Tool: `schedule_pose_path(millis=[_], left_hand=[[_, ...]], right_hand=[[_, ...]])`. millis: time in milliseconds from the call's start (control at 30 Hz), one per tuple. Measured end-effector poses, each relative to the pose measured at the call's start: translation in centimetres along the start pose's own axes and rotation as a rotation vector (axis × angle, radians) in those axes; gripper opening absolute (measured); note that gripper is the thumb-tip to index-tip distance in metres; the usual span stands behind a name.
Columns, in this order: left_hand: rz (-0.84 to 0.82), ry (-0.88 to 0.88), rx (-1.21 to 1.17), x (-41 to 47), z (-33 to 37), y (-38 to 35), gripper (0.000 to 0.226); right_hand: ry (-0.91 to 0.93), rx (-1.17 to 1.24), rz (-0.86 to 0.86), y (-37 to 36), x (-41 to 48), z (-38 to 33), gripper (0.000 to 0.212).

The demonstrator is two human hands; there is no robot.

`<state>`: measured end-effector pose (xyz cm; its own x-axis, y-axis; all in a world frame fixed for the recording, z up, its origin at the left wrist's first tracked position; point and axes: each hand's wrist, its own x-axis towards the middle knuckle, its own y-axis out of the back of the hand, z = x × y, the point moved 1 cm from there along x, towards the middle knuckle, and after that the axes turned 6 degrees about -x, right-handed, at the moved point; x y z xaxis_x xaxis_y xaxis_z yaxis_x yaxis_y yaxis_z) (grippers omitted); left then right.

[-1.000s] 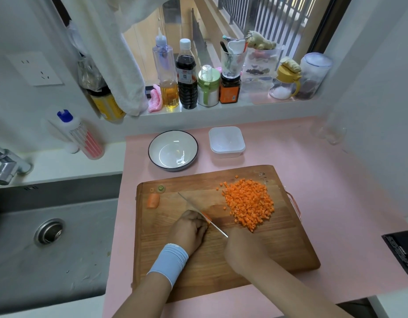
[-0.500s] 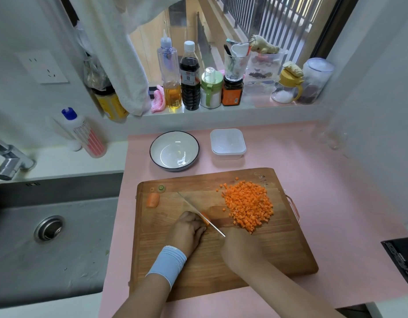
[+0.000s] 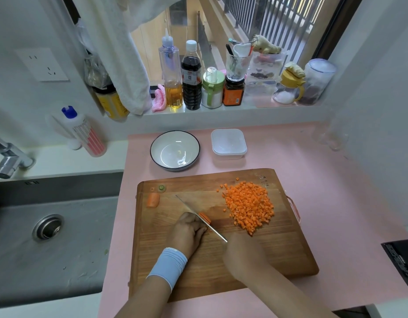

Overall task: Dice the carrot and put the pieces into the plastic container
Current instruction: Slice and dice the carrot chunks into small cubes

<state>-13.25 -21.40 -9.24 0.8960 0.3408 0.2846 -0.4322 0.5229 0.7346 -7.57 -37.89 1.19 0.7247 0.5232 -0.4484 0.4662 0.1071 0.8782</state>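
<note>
A pink tabletop (image 3: 324,180) runs beside a grey steel sink (image 3: 60,249) under a bottle-lined window sill. On it lies a rectangular wooden cutting board (image 3: 267,260) with a heap of small orange carrot cubes (image 3: 249,207) on its right side, unchanged from a second ago. Behind the board stand a round white bowl (image 3: 161,143) and the square, translucent plastic container (image 3: 228,143), holding no carrot. The right hand (image 3: 242,255) grips the thin steel knife (image 3: 191,208). The left hand (image 3: 187,232), fingers curled, still pins the carrot stub (image 3: 205,218) at the blade.
</note>
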Motion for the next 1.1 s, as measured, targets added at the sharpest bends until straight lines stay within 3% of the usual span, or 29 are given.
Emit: schedule_pose_path(millis=[300,433,600,800,900,1100], left_hand=[[-0.001,0.012,-0.037,0.1,0.2,0.3,0.028],[-0.047,0.004,-0.026,0.1,-0.1,0.2,0.012],[-0.026,0.013,-0.005,-0.2,-0.2,0.2,0.032],[-0.003,0.073,-0.016,-0.4,0.1,0.2,0.021],[-0.013,0.099,0.0,-0.5,0.1,0.0,0.005],[0.003,0.09,-0.025,-0.5,0.3,0.1,0.005]], right_hand=[[-0.027,0.033,-0.066,0.4,1.9,-1.4,0.02],[-0.016,0.048,-0.073,0.2,2.0,-1.1,0.017],[-0.008,0.065,-0.068,0.2,1.7,-1.1,0.017],[0.028,0.01,0.019,0.0,0.6,-1.1,0.021],[0.042,-0.044,0.042,-0.1,-0.1,-1.1,0.021],[0.02,-0.06,-0.003,0.5,-0.8,-0.9,0.021]])
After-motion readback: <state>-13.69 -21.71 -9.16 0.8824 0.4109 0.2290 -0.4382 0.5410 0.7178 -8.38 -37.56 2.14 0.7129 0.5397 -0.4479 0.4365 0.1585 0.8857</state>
